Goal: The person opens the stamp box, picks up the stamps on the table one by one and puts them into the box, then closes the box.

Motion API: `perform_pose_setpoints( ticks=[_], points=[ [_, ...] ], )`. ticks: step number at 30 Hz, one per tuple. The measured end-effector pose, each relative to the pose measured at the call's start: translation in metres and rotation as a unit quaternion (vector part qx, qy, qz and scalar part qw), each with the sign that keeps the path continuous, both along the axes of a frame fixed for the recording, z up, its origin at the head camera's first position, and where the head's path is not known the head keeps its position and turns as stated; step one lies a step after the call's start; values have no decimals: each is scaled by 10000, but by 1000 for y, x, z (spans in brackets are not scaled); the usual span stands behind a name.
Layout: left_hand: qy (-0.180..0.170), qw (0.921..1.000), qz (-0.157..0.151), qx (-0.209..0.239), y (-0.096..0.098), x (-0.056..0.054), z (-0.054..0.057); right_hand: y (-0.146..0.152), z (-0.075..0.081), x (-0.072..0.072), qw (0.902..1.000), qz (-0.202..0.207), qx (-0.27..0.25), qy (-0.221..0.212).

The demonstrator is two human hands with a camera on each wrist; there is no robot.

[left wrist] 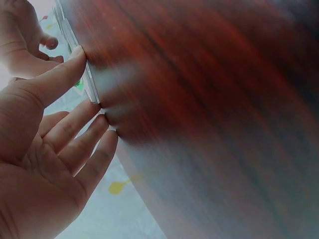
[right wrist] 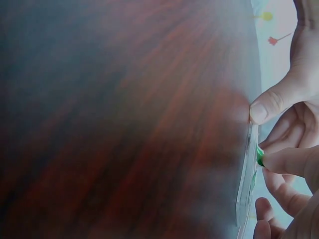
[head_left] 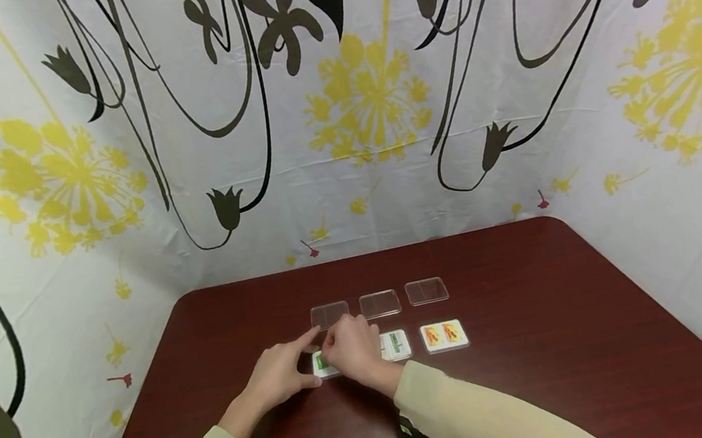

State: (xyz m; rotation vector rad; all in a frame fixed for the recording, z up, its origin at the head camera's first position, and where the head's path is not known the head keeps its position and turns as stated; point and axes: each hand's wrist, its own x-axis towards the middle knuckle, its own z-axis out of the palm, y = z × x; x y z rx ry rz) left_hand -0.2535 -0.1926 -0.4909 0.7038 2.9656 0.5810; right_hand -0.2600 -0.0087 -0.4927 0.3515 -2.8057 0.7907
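My left hand (head_left: 281, 374) holds a flat clear-edged case (head_left: 321, 366) at its left end, thumb on the near edge and fingertips at the far edge. White and green show on the case's top. Over it, my right hand (head_left: 353, 346) pinches a small glossy green piece (right wrist: 260, 156) between thumb and finger, right at the case's surface; its exact kind is unclear. The right hand hides most of the case in the head view. Beside it lies a second case (head_left: 396, 345) with white and green contents, partly covered by that hand.
A third case (head_left: 444, 336) with two orange-and-yellow pictures lies at the right. Behind the cases stand three transparent plastic lids or trays in a row: left (head_left: 330, 314), middle (head_left: 380, 304) and right (head_left: 427, 291). All rest on a dark red-brown table (head_left: 537, 342), before a patterned cloth (head_left: 336, 206).
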Motion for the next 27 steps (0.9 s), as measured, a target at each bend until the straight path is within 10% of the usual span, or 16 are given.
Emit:
perform_pose_setpoints(
  ticks=[27],
  points=[
    [-4,10000,40,30,1,4,3,-11,-3,-2,9994,-133,301,-118]
  ],
)
